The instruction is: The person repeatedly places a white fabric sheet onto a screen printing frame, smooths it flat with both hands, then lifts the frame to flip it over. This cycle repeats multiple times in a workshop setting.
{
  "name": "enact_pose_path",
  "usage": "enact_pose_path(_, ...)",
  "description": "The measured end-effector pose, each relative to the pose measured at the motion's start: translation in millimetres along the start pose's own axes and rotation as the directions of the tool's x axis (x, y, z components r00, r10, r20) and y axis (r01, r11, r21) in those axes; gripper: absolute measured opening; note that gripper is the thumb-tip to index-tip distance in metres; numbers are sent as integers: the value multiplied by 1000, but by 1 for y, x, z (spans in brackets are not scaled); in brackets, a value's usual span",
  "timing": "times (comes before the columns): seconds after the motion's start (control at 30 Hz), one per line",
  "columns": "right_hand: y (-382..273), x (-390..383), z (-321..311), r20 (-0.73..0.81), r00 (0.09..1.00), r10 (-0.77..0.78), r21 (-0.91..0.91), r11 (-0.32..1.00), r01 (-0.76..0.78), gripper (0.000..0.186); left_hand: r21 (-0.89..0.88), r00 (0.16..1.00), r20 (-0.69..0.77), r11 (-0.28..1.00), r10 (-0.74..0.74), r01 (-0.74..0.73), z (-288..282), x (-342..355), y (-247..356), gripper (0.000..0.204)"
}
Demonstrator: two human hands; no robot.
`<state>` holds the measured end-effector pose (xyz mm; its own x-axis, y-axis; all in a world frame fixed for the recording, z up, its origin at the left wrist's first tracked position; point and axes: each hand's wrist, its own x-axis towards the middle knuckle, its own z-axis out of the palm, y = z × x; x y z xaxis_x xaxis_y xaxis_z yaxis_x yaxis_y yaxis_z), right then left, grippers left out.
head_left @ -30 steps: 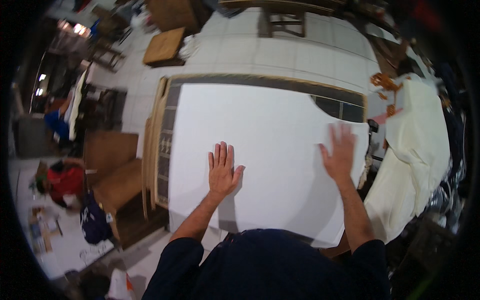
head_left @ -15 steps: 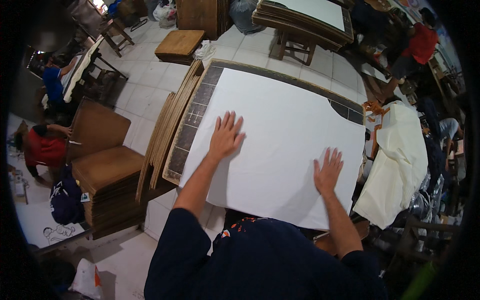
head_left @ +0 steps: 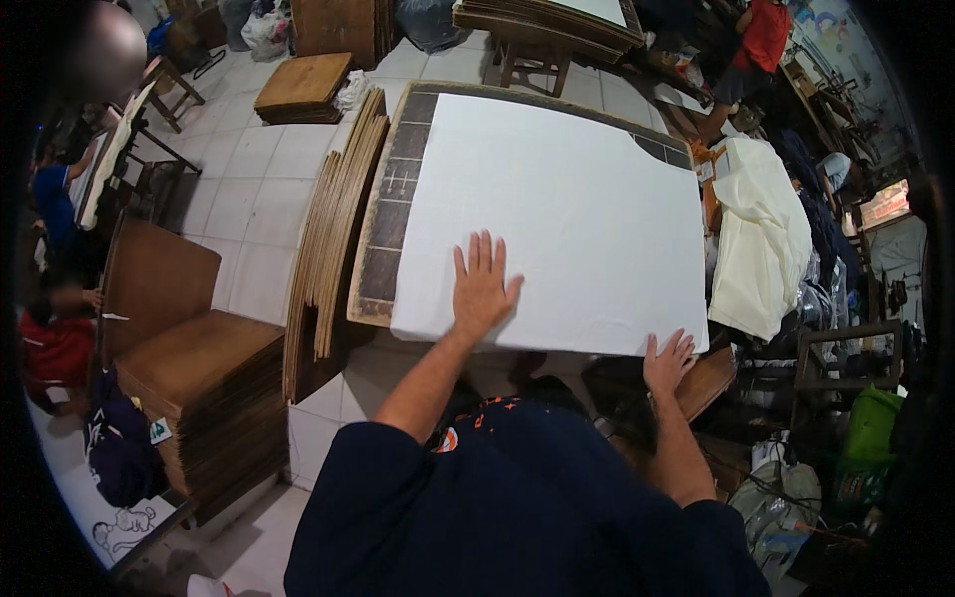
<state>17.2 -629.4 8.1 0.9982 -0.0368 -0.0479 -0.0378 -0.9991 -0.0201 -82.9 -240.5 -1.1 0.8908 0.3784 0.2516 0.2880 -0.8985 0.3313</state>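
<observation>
White fabric is pressed onto the gridded board by the wide-spread left hand, seemingly against creasing, and its near corner is met by the fanned right hand!

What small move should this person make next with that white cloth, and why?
Probably a light outward stroke of the right hand along the near right corner of the white cloth. That hand is already at this corner, the left hand lies flat on the cloth and could steady it, and faint ripples seem to show near the edge.
</observation>
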Motion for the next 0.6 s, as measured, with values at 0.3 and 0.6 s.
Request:
enact_pose_path(0.3, -48, -53, 2, -59, 825, -563, 13, 825, 564, 77, 156, 937, -147, 928, -316, 337, -53, -81, -88, 77)
enact_pose_path(0.6, 60, -49, 26, 38, 993, 116, 111, 987, -119, 77, 136, 999, 41, 991, -6, 0, -39, -75, -23, 71)
